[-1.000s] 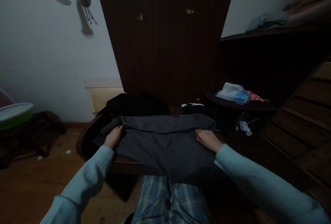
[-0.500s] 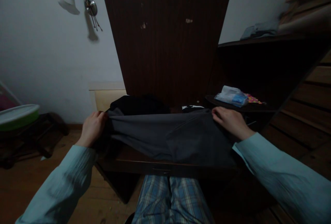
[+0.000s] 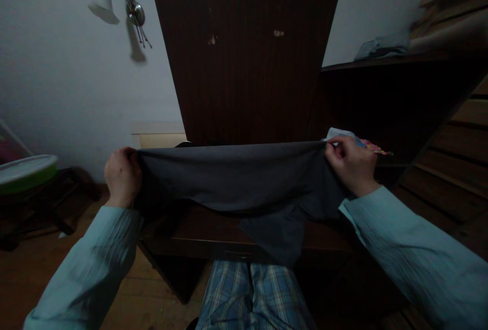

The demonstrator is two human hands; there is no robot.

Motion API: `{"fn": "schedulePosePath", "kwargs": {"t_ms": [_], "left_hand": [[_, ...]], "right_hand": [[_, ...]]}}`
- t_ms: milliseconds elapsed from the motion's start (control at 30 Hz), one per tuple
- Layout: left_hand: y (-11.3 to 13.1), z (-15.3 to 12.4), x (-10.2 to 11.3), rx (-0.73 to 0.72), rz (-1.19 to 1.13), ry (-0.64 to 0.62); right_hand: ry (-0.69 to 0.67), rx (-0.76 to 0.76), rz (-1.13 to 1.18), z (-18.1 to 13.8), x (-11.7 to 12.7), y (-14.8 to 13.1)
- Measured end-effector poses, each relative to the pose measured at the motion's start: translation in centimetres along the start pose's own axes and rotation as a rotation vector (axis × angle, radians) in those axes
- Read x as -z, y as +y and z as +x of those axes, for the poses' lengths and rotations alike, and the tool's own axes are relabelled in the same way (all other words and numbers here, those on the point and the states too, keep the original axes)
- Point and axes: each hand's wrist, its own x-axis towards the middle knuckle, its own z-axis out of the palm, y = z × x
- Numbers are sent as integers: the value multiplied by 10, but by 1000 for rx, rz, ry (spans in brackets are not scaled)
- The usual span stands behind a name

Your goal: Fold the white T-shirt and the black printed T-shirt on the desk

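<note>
A dark grey garment (image 3: 236,177) is stretched out in the air above a dark wooden table (image 3: 213,231), its upper edge pulled taut. My left hand (image 3: 122,176) is closed in a fist on the garment's left end. My right hand (image 3: 351,165) pinches its right end. A loose part of the cloth hangs down over the table's front edge, above my plaid-trousered legs (image 3: 247,294). Both my arms wear light blue sleeves.
A tall dark wooden panel (image 3: 247,50) stands behind the table. A wall lamp (image 3: 114,2) hangs at upper left. A green-and-white basin (image 3: 26,170) rests on a low stand at left. Dark shelves (image 3: 400,58) with folded cloth and wooden steps (image 3: 457,167) fill the right.
Both hands gripped the garment's ends and lifted it off the table, pulling it wide and taut. It now hides the black clothes that lay behind it.
</note>
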Motion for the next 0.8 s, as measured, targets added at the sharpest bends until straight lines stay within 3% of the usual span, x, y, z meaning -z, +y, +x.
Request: {"fn": "schedulePosePath", "kwargs": {"t_ms": [200,367,567,667,800], "left_hand": [[10,-14,-45,-220,49,-340],[-9,-37,-80,-397,-40,-667],[-42,-62,-99,-324,-208,-937],[-42,-67,-103,-303,-175,-1044],[-34,-69,-102,-245,-146,-1056]], "right_hand": [[-365,-57,-83,-22,-41,-8],[-690,31,32,-50,-55,7],[-1000,99,192,-96,-75,42],[-1029,82,112,-119,-82,38],[-901,59,-39,-136,-83,18]]}}
